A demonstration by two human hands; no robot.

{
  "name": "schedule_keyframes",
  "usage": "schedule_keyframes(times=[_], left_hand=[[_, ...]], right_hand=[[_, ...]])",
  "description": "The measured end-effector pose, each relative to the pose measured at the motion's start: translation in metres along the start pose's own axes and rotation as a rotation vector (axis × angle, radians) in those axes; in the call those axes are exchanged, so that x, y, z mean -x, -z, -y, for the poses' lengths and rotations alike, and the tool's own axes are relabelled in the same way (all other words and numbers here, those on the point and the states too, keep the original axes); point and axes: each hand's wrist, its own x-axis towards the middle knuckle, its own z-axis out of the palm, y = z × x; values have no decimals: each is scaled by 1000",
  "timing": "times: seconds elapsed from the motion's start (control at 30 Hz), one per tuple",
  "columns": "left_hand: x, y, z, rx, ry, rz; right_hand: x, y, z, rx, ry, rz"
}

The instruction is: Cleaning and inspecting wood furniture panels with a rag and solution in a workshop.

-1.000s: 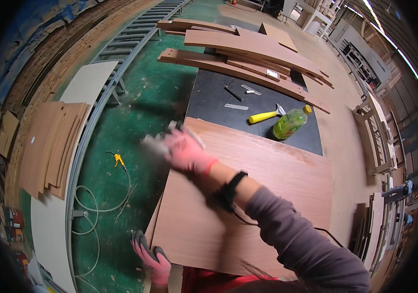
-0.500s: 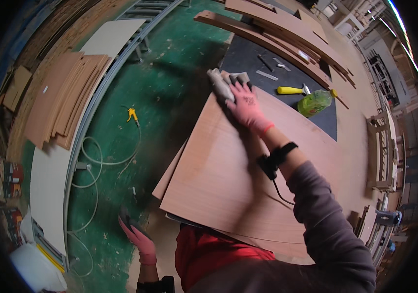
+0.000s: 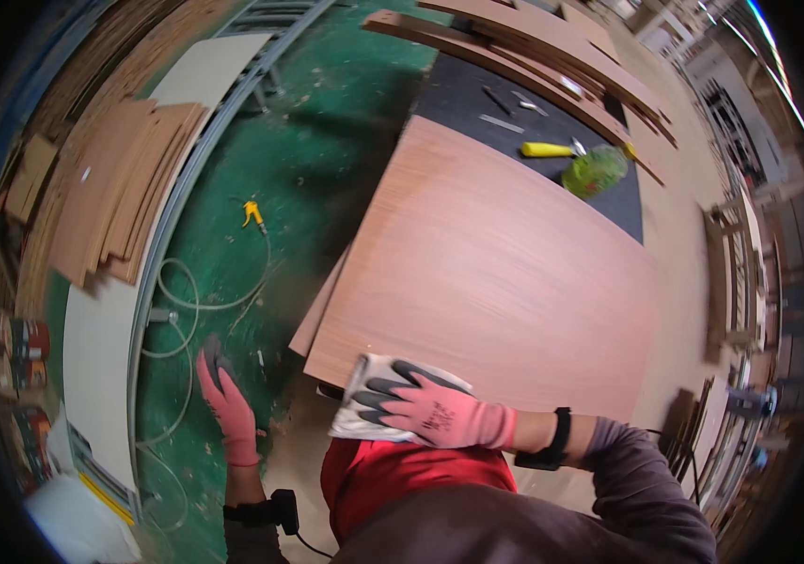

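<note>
A large reddish-brown wooden panel (image 3: 477, 273) lies in front of me on a dark-topped table. At its near left edge my right hand (image 3: 435, 411), in a pink glove with dark grey fingertips, holds a whitish cloth (image 3: 357, 406). Its fingers spread over the cloth, which laps past the panel's edge. Out to the left, my left hand (image 3: 226, 404) hangs above the green floor in a matching glove. Nothing shows in it, and its fingers are stretched out. Under the panel's left side, a strip of another panel (image 3: 313, 315) sticks out.
Beyond the panel lie a yellow-handled tool (image 3: 548, 149), a green bottle (image 3: 595, 172) and long wooden boards (image 3: 505, 58). On the left, a roller frame (image 3: 172, 202) carries stacked brown panels (image 3: 120, 188). A yellow air gun (image 3: 252, 214) with a coiled hose rests on the floor.
My right hand has drawn the cloth from the panel's far left corner back to its near edge. My left hand has risen a little and shifted left.
</note>
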Motion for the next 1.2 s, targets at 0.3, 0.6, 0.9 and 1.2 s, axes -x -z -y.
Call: schedule_keyframes(times=[0.3,0.6,0.9,1.2], left_hand=[[-75,-63,-73,-61,-359,250],[-84,-157,-192,-112,-531,699],[-108,-231,-168,71,-578,593],[-100,-207,-184,51,-431,752]], right_hand=[[-37,-44,2,-347,-102,-579],[94,-17,15,-264,-758,-1103],[279,-64,77,113,-2014,-974],[301,-77,92,-318,-1358,-1027]])
